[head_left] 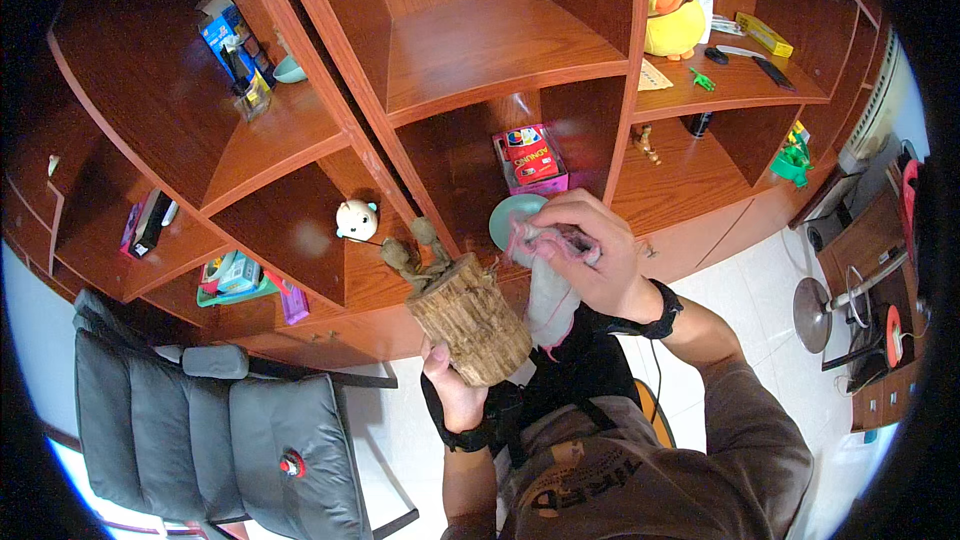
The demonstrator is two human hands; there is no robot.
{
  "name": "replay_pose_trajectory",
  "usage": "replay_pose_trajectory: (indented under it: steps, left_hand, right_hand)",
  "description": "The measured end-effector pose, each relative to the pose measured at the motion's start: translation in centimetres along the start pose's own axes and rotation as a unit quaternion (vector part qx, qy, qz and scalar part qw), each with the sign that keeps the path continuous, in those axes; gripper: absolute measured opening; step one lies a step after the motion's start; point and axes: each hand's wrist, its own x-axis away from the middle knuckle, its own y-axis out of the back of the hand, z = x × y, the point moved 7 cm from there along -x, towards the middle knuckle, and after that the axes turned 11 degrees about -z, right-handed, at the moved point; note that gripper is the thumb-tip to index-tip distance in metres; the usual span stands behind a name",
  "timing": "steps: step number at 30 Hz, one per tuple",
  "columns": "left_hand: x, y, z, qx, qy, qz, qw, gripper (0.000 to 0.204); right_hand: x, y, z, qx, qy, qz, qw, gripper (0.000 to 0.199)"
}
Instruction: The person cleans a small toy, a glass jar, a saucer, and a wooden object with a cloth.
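Note:
My left hand (pixel 457 392) grips the base of a log-shaped wooden ornament (pixel 472 328), held tilted in front of the cabinet. Small grey-brown figures (pixel 405 262) stick out from its upper left end. To the right of the ornament, my right hand (pixel 605 250) pinches a white cloth (pixel 550 305) with pink edging. The cloth is bunched at my fingertips and its lower part hangs down, apart from the wood. Just behind the cloth a pale green round dish (pixel 508 220) shows, partly covered by my right hand.
A brown wooden cabinet (pixel 480 50) spans the front, holding a red card box (pixel 530 155), a round white figurine (pixel 357 220), a yellow duck plush (pixel 672 15) and a wooden figure (pixel 646 145). A black reclining chair (pixel 220 430) stands left; a fan (pixel 812 315) stands right.

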Motion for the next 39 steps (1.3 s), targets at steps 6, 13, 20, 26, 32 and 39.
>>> replay_pose_trajectory:
  steps: [6,13,20,26,32,39]
  left_hand:
    - [0.5,-1.4,-0.6,0.010,0.026,0.036,0.999,0.072]
    - [0.7,-1.3,-0.5,0.056,0.043,0.028,0.997,0.077]
    - [0.8,-1.2,0.0,0.113,0.093,0.037,0.989,0.078]
    - [0.7,-0.6,0.0,0.069,0.077,0.021,0.994,0.078]
    - [0.8,-1.0,-0.4,0.061,0.062,0.012,0.996,0.068]
    - [0.6,-2.0,-0.5,0.044,0.050,0.052,0.996,0.071]
  right_hand:
    - [0.4,-1.4,0.9,-0.060,0.010,0.085,0.995,0.025]
    - [-0.1,0.0,0.1,-0.026,-0.014,-0.016,0.999,0.024]
    - [0.3,-1.5,0.8,-0.070,-0.019,0.080,0.994,0.019]
    - [0.4,0.2,0.5,-0.022,-0.036,-0.017,0.999,0.024]
    - [1.2,-1.0,2.1,-0.021,0.059,0.059,0.996,0.031]
    - [2.7,-2.3,3.8,-0.032,0.126,0.165,0.978,0.038]
